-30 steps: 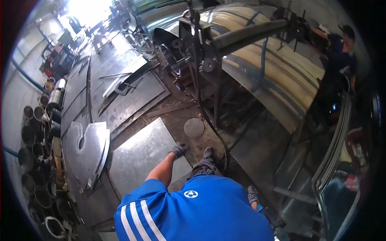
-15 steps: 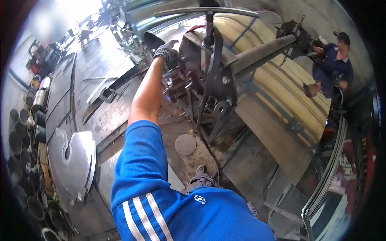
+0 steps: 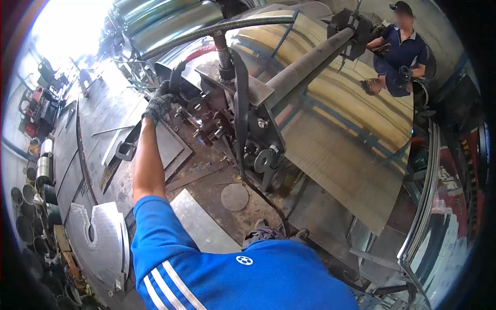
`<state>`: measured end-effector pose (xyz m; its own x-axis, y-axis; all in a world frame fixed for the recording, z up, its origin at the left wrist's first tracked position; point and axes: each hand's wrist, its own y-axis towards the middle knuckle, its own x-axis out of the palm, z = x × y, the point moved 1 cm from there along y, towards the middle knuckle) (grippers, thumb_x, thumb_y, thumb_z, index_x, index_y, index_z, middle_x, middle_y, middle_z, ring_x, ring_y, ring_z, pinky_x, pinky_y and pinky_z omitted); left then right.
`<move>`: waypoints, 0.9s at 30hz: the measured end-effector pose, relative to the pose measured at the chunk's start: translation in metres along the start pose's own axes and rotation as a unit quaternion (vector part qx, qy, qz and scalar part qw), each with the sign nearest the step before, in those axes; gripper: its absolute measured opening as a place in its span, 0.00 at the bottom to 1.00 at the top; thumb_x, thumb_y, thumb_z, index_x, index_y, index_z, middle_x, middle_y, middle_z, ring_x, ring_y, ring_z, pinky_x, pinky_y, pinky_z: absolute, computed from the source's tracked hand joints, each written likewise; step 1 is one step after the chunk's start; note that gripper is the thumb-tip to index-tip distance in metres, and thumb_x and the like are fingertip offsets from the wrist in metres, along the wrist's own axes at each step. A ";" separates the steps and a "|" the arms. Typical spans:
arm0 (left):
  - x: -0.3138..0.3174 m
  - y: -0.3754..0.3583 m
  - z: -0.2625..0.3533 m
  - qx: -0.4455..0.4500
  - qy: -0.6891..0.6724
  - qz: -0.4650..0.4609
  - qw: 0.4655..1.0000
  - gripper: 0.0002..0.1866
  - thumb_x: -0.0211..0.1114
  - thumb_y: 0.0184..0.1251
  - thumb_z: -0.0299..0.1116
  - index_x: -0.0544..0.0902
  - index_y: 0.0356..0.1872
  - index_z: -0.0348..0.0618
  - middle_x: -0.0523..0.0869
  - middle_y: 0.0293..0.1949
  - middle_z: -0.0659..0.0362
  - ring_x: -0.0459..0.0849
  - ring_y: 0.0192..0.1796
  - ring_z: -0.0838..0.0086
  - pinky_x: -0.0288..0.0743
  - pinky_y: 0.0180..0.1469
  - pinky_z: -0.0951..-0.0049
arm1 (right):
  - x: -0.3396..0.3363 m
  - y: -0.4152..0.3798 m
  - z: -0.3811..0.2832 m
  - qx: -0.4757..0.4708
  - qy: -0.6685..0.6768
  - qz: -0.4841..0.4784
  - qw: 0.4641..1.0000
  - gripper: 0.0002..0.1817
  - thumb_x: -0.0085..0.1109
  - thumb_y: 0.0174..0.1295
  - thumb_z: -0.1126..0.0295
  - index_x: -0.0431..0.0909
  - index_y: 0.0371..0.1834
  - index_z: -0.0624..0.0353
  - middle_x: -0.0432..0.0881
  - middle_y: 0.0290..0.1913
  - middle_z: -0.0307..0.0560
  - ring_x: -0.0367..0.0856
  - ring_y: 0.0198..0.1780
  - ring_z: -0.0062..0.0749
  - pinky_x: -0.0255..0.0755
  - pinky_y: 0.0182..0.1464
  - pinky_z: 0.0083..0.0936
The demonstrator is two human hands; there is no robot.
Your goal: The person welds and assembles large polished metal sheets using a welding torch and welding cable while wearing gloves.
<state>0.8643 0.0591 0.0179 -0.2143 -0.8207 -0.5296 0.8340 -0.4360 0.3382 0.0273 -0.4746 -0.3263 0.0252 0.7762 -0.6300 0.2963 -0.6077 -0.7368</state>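
My left hand (image 3: 159, 103), in a grey knitted glove, reaches forward to the near end of a sheet-rolling machine (image 3: 248, 124). Its fingers look bent around a dark part beside the machine's dark curved piece (image 3: 177, 77); what exactly they grip is hidden. Right of the hand are bolts and a small round fitting (image 3: 197, 106). A threaded upright screw (image 3: 224, 59) carries a long ribbed crossbar (image 3: 217, 28) above it. The long roller (image 3: 310, 70) runs away over a large shiny metal sheet (image 3: 330, 150). My right hand is out of view.
A co-worker (image 3: 405, 49) stands at the machine's far end, mirrored in the sheet. Cut plates (image 3: 98, 237) and a clamp (image 3: 125, 151) lie at left, beside stacked pipes (image 3: 44, 170). A metal disc (image 3: 234, 197) lies near my feet. Upright sheets (image 3: 426, 201) lean at right.
My view has shifted, and the machine appears lower and further left. My left hand has moved left and down in view, staying at the machine's near end. The co-worker stands more upright.
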 end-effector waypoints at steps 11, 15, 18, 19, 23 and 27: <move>0.128 -0.163 0.091 -0.161 -0.368 0.027 0.915 0.35 0.71 0.68 0.30 0.69 0.75 0.46 0.83 0.51 0.62 0.81 0.50 0.76 0.79 0.55 0.70 | -0.011 0.056 -0.072 -0.055 -0.101 -0.072 0.991 0.30 0.43 0.76 0.44 0.83 0.61 0.57 0.85 0.62 0.54 0.82 0.63 0.53 0.74 0.65 0.44; 0.200 -0.161 0.070 -0.089 -0.439 0.071 0.891 0.37 0.69 0.66 0.22 0.66 0.77 0.47 0.82 0.58 0.61 0.80 0.56 0.73 0.76 0.63 0.69 | -0.018 0.070 -0.103 -0.094 -0.134 -0.082 0.983 0.30 0.42 0.77 0.44 0.82 0.62 0.56 0.85 0.62 0.54 0.82 0.63 0.53 0.74 0.66 0.44; 0.226 -0.152 0.084 -0.156 -0.255 0.101 0.949 0.39 0.68 0.66 0.21 0.64 0.77 0.46 0.79 0.64 0.61 0.78 0.62 0.70 0.70 0.68 0.72 | -0.014 0.075 -0.113 -0.103 -0.137 -0.082 0.982 0.31 0.41 0.77 0.44 0.82 0.63 0.56 0.85 0.63 0.54 0.82 0.63 0.53 0.74 0.66 0.44; 0.224 -0.152 0.091 -0.155 -0.258 0.096 0.949 0.39 0.68 0.66 0.21 0.64 0.77 0.46 0.79 0.64 0.61 0.78 0.62 0.70 0.70 0.68 0.72 | -0.012 0.075 -0.114 -0.109 -0.131 -0.075 0.983 0.31 0.40 0.77 0.44 0.82 0.63 0.56 0.85 0.63 0.54 0.82 0.63 0.53 0.74 0.66 0.44; 0.206 -0.151 0.104 -0.102 -0.357 0.099 0.923 0.43 0.65 0.72 0.27 0.54 0.84 0.51 0.77 0.68 0.57 0.80 0.61 0.68 0.73 0.67 0.68 | -0.004 0.043 -0.105 -0.139 -0.037 0.004 0.990 0.32 0.47 0.74 0.41 0.83 0.61 0.58 0.87 0.61 0.54 0.82 0.64 0.52 0.75 0.63 0.42; 0.186 -0.133 0.109 -0.105 -0.235 0.076 0.963 0.38 0.64 0.75 0.39 0.59 0.83 0.54 0.80 0.66 0.53 0.80 0.63 0.69 0.74 0.66 0.66 | 0.021 0.052 -0.057 0.005 -0.038 -0.066 0.997 0.36 0.48 0.72 0.38 0.83 0.62 0.59 0.85 0.64 0.54 0.80 0.68 0.52 0.74 0.66 0.43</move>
<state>0.6582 -0.0758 -0.0410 -0.2465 -0.9673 -0.0595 0.9480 -0.2535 0.1925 0.0981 -0.4804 -0.3639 -0.0863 0.8343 -0.5445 0.2829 -0.5035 -0.8164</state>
